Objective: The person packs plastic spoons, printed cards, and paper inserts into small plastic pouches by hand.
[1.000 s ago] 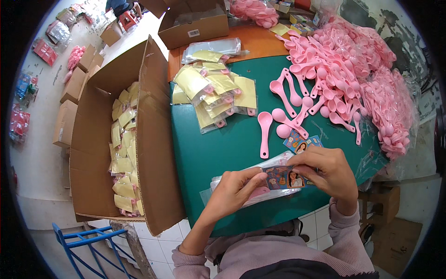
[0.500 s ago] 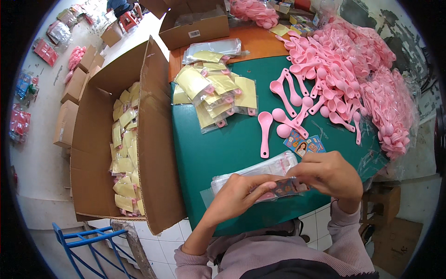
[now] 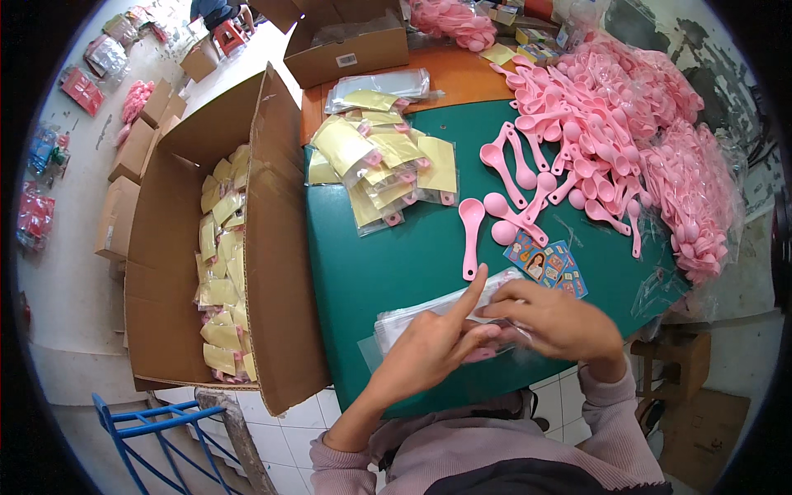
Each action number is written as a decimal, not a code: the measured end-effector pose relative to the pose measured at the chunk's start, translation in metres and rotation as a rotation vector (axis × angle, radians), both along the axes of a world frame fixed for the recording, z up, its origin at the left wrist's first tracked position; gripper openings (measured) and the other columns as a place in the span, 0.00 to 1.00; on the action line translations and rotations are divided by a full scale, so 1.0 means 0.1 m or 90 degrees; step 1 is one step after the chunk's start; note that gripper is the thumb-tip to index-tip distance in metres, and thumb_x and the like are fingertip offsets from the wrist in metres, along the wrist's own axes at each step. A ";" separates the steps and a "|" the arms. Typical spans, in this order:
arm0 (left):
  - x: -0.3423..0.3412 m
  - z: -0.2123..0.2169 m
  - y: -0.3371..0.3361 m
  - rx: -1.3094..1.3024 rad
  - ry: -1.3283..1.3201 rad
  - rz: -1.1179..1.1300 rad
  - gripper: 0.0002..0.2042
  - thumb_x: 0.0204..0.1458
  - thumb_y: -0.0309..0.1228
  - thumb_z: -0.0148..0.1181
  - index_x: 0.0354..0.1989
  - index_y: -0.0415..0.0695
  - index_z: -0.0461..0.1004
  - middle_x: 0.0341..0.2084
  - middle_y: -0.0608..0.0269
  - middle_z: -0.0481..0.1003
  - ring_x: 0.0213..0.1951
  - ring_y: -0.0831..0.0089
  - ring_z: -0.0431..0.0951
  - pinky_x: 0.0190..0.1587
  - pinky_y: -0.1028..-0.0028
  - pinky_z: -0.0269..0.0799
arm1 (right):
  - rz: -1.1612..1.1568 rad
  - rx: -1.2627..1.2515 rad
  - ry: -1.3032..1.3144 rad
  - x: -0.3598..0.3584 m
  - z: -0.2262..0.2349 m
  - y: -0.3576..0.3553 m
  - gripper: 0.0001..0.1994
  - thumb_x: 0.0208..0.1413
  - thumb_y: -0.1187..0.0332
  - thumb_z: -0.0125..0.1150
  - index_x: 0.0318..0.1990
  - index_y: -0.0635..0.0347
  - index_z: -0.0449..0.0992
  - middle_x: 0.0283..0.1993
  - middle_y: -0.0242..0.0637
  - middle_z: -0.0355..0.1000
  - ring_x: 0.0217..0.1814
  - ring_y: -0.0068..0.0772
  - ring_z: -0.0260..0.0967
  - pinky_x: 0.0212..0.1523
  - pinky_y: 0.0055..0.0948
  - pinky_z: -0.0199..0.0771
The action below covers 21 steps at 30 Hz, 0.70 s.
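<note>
At the near edge of the green table, both hands work on a clear plastic bag [image 3: 521, 337] with a bit of pink spoon [image 3: 480, 354] showing in it. My left hand [image 3: 425, 351] pinches the bag with its thumb, index finger stretched out. My right hand [image 3: 557, 320] has its fingers curled on the bag's other end. Under the hands lies a stack of clear bags [image 3: 404, 319]. Just beyond the right hand are blue printed cards [image 3: 554, 266]. A single pink spoon [image 3: 470, 235] lies beyond the bags.
Pink spoons [image 3: 590, 136] are heaped at the far right, beside bagged ones [image 3: 689, 206]. Packed bags with yellow cards [image 3: 384, 165] are piled at the far left of the table [image 3: 351, 272]. A tall carton [image 3: 285, 247] with similar packs stands left, near a blue metal frame [image 3: 157, 429].
My right hand has moved slightly left and down, uncovering more of the loose blue cards. My left index finger has stretched out. The card seen between my hands is now mostly hidden.
</note>
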State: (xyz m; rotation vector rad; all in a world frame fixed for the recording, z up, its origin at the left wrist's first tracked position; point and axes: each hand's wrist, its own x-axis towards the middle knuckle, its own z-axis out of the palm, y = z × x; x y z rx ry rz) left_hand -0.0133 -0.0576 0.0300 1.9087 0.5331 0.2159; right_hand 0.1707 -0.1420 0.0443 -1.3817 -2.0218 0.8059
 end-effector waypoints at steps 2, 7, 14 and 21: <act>0.04 0.00 -0.04 0.052 0.049 -0.005 0.33 0.53 0.37 0.54 0.64 0.42 0.45 0.28 0.52 0.77 0.27 0.54 0.77 0.32 0.67 0.71 | -0.013 0.013 -0.019 -0.07 -0.07 0.00 0.13 0.47 0.72 0.54 0.42 0.61 0.70 0.39 0.44 0.68 0.40 0.46 0.67 0.40 0.37 0.67; -0.09 -0.02 -0.01 0.091 0.054 0.047 0.36 0.50 0.41 0.57 0.64 0.44 0.45 0.29 0.50 0.77 0.29 0.55 0.77 0.33 0.67 0.72 | -0.097 -0.089 0.067 0.02 0.02 -0.03 0.13 0.43 0.77 0.57 0.40 0.59 0.75 0.35 0.40 0.73 0.33 0.34 0.71 0.34 0.28 0.69; -0.40 -0.04 0.19 -0.168 -0.081 0.063 0.30 0.44 0.30 0.65 0.57 0.42 0.60 0.27 0.59 0.77 0.30 0.78 0.76 0.36 0.78 0.72 | -0.283 -0.117 0.371 0.24 -0.15 -0.15 0.08 0.42 0.77 0.64 0.32 0.64 0.74 0.28 0.29 0.71 0.29 0.15 0.65 0.27 0.16 0.64; -0.41 -0.06 0.15 -0.261 -0.036 0.072 0.33 0.44 0.29 0.64 0.59 0.41 0.56 0.25 0.58 0.77 0.28 0.77 0.76 0.34 0.76 0.73 | -0.256 -0.313 0.430 0.17 -0.14 -0.10 0.10 0.41 0.73 0.68 0.27 0.65 0.71 0.26 0.28 0.69 0.27 0.14 0.64 0.29 0.16 0.63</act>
